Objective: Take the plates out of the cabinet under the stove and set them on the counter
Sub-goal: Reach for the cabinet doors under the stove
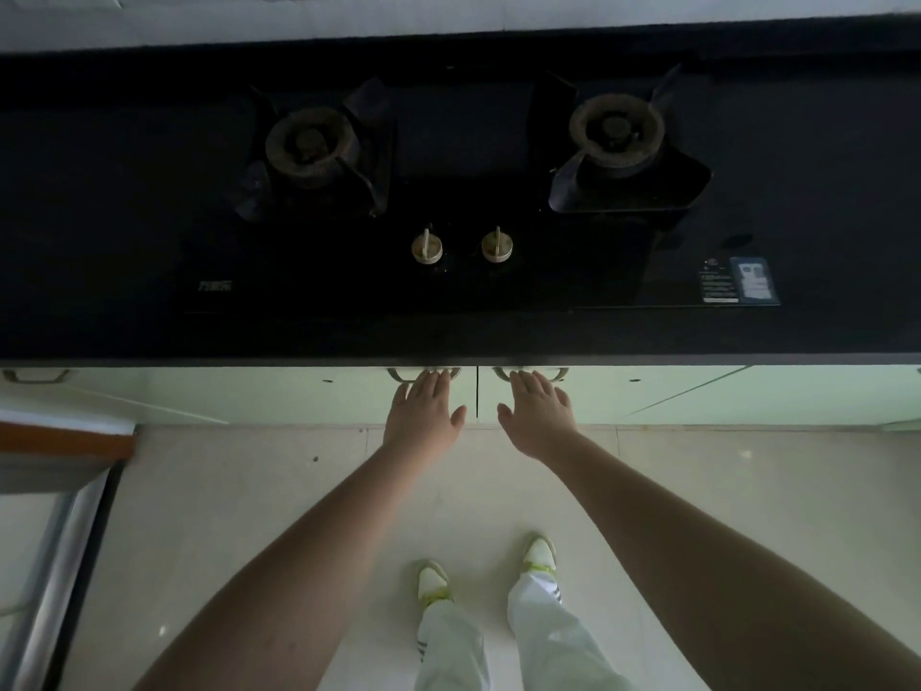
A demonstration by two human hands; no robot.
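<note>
Head view looked down past the dark bench (149, 336); left hand (422, 416) and right hand (537, 416) reached, fingers straight, to the two handles (398, 375) of the shut cabinet doors (299, 394) below the stove (458, 202); fingertips vanished under the bench edge, so grip was unclear; plates stayed hidden; bare floor (249, 491) lay behind.

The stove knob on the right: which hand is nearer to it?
The right hand, which lies below the right knob, slightly to its right, at the cabinet door handle. The left hand is below and further left.
</note>
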